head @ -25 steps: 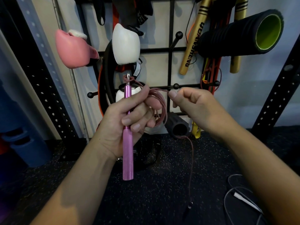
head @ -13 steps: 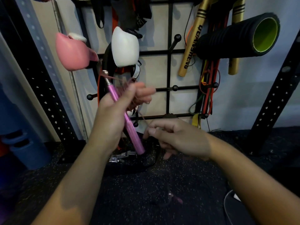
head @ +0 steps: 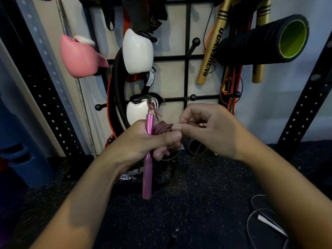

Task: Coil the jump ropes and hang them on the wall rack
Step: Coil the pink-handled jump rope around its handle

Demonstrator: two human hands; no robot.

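My left hand (head: 143, 141) grips a pink jump-rope handle (head: 147, 175), held upright, with the thin dusky-pink cord (head: 162, 127) wound in several turns over its fingers. My right hand (head: 213, 130) sits just to the right, pinching the cord between thumb and fingers close to the coil. Behind both hands stands the black wall rack (head: 186, 58), a grid with ball-tipped pegs; one peg (head: 193, 97) sticks out just above my right hand. A second thin rope (head: 258, 212) with a white handle lies on the floor at the lower right.
On the rack hang a pink boxing glove (head: 80, 56), white gloves (head: 138, 51), gold sticks (head: 212, 51), resistance bands (head: 231, 83) and a black foam roller (head: 264, 40). Perforated black uprights (head: 303, 108) flank it. The floor (head: 179, 203) is dark speckled rubber. Blue weights (head: 23, 166) sit at the left.
The handle swung from upright to tilted and back upright. My right hand dropped below the left, then rose to the coil again, laying another turn of cord over my left fingers.
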